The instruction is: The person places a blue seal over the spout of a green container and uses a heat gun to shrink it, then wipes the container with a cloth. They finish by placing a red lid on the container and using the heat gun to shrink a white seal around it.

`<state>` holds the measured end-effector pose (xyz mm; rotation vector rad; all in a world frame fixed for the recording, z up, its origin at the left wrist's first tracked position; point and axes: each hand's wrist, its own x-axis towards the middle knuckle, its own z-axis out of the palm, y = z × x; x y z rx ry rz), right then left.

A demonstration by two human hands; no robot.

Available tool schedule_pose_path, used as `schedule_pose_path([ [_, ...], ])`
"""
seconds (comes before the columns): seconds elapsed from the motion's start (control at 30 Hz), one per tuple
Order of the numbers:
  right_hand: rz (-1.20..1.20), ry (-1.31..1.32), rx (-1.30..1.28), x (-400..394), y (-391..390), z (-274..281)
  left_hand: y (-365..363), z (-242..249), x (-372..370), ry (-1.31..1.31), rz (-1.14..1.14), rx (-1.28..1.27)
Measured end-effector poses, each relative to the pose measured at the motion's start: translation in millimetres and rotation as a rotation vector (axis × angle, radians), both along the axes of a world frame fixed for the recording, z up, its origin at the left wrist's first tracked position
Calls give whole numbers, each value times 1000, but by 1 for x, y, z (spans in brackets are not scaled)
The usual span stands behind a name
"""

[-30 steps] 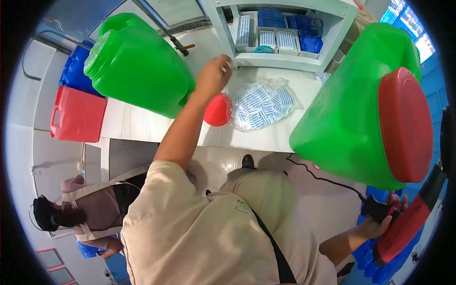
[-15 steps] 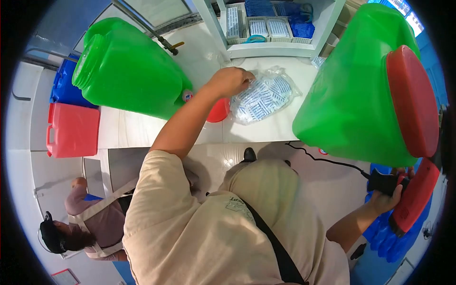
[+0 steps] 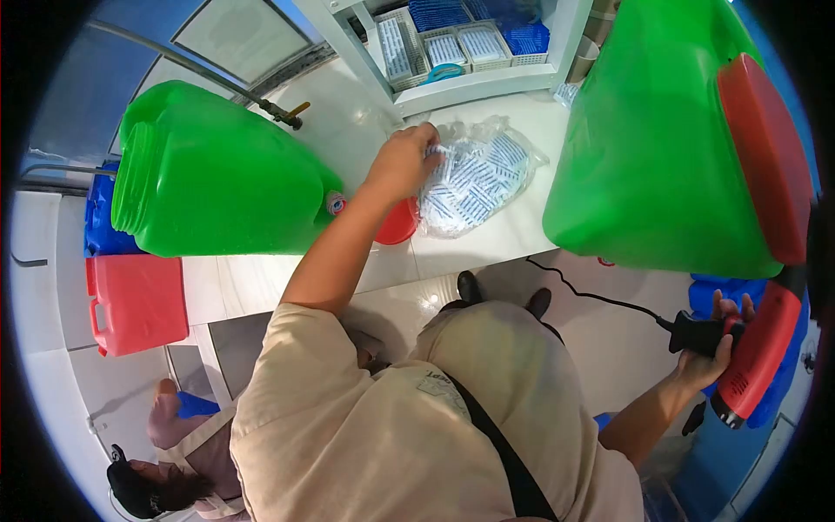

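Note:
My left hand (image 3: 404, 161) is at the upper left edge of a clear plastic bag (image 3: 483, 178) filled with blue-and-white printed packets. Its fingers are curled together at the bag's opening; what they pinch is too small to make out. A red round lid (image 3: 397, 222) lies beside the bag, partly under my forearm. My right hand (image 3: 703, 361) is wrapped round the black part of a red and black corded tool (image 3: 755, 352), out to the right beneath the large green container with a red lid (image 3: 661, 148).
An open-mouthed green container (image 3: 226, 178) lies on the white counter (image 3: 487, 248) at left, near a tap (image 3: 287, 113). Behind stands a shelf (image 3: 483, 83) with baskets. Red (image 3: 139, 300) and blue jugs are far left. A co-worker (image 3: 196, 452) is at lower left. A black cord hangs at right.
The view has shifted and tilted. My left hand has moved slightly to the left and its fingers are bent more downward at the bag. My right hand still holds the tool.

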<state>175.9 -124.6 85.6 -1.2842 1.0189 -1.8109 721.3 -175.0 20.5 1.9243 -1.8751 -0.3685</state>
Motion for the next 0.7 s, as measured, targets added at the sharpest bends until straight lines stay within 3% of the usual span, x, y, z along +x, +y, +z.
schedule_pose_path([
  [0.13, 46, -6, 16, -4, 1, -5, 5, -6, 6, 90, 37, -22],
  [0.2, 75, -25, -1, -6, -3, -7, 6, -8, 9, 112, -134, 129],
  [0.33, 92, -36, -25, -15, -7, -7, 7, -10, 11, 124, -80, 149],
  [0.4, 105, -29, -31, -28, -7, -13, 9, -17, 15, 542, 71, 68],
  [0.53, 174, -56, -50, -50, -5, -25, 16, -30, 14, 238, -67, -18],
  [0.6, 184, -67, -33, -59, -2, -30, 16, -35, 10, 245, 226, -75],
  [0.63, 161, -70, -25, -63, -1, -34, 19, -21, 0, 237, 230, -78],
  [0.7, 141, -77, -21, -69, 2, -39, 30, 12, -23, 409, 486, -402],
])
